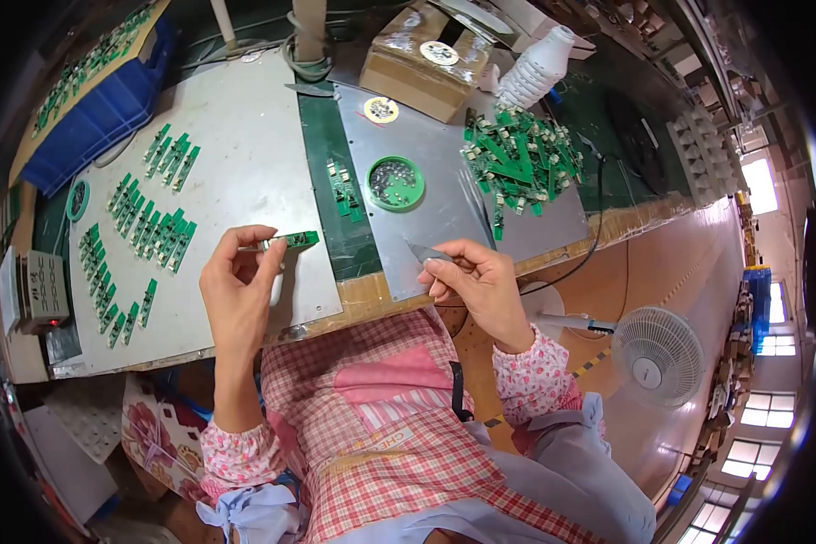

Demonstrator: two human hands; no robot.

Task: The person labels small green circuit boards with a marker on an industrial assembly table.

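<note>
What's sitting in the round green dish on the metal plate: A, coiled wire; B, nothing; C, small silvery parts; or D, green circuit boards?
C: the round green dish on the metal plate holds a cluster of small silvery parts, while the loose green boards lie piled beside it.

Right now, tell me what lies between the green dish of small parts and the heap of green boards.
Head view: only bare grey metal sheet lies between the green dish and the heap of green boards.
</note>
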